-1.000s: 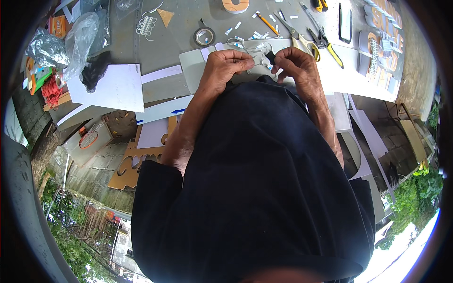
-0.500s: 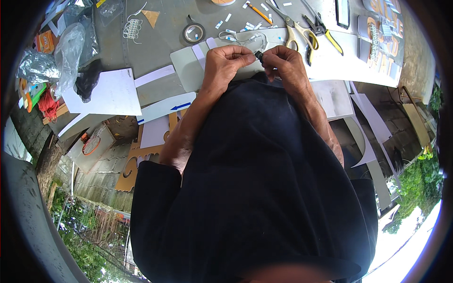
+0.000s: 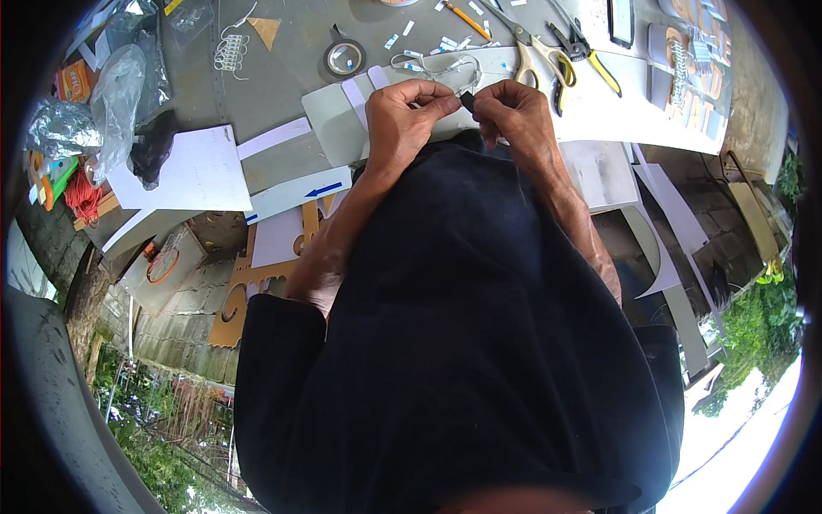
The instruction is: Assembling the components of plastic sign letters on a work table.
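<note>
My left hand (image 3: 401, 122) and my right hand (image 3: 519, 116) meet close together above the near edge of the table, each with thumb and finger pinched. A small black piece (image 3: 467, 101) shows between them, held at my right fingertips; its exact kind is too small to make out. The left fingertips come right up to it, and whatever they pinch is hidden. Just beyond the hands lies a thin white wire (image 3: 467, 62) with small white and blue modules along it. Under my left wrist is a grey-white board (image 3: 330, 120).
A tape roll (image 3: 344, 57), scissors (image 3: 539, 60), yellow-handled pliers (image 3: 604, 73) and an orange pencil (image 3: 467, 20) lie beyond the hands. Small white-blue strips (image 3: 449, 43) are scattered there. Plastic bags (image 3: 120, 94) and a white sheet (image 3: 201, 167) sit at left, a lettered sign (image 3: 698, 68) at right.
The view has shifted slightly, so the table things sit a little further left and up. My hands keep their pinch, and the black piece looks turned, with a flatter side showing.
</note>
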Demonstrator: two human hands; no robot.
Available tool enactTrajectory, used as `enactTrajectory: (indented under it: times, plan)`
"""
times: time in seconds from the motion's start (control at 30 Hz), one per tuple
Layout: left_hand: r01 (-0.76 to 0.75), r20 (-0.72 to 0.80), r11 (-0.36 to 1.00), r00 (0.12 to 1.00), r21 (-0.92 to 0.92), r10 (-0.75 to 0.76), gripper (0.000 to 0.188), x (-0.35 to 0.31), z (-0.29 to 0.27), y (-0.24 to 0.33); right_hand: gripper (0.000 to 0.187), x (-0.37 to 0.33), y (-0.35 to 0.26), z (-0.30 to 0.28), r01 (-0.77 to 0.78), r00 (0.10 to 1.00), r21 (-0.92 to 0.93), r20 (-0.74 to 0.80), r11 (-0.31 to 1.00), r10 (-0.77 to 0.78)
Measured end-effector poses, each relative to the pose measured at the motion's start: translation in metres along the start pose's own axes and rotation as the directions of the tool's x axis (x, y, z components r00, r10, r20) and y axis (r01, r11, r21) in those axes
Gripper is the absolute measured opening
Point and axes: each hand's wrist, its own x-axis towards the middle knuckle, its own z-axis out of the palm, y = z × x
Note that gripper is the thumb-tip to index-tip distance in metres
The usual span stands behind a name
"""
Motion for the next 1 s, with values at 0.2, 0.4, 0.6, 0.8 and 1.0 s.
enactTrajectory:
  times: [0.2, 0.4, 0.6, 0.8, 1.0]
  plan:
    - [-0.009, -0.004, 1.0, 1.0, -0.003, 0.009, 0.017, 0.0, 0.0, -0.005, 0.017, 0.009, 0.006, -0.004, -0.087, 0.994, 0.158, 0.084, 0.984, 0.075]
    - [0.016, 0.028, 0.999, 1.0, -0.047, -0.014, 0.016, 0.001, -0.001, -0.008, 0.018, 0.008, 0.006, -0.004, -0.075, 0.993, 0.211, 0.101, 0.975, 0.054]
    - [0.051, 0.078, 0.991, 0.996, -0.123, -0.042, 0.016, 0.002, -0.003, -0.009, 0.017, 0.01, 0.009, -0.004, -0.086, 0.989, 0.236, 0.136, 0.968, 0.055]
    - [0.102, 0.105, 0.973, 0.991, -0.208, -0.082, 0.017, 0.002, -0.004, -0.012, 0.018, 0.009, 0.009, -0.005, -0.121, 0.984, 0.285, 0.164, 0.951, 0.076]
    - [0.146, 0.118, 0.959, 0.986, -0.244, -0.12, 0.019, 0.001, -0.006, -0.011, 0.019, 0.009, 0.01, -0.005, -0.157, 0.978, 0.326, 0.182, 0.932, 0.101]
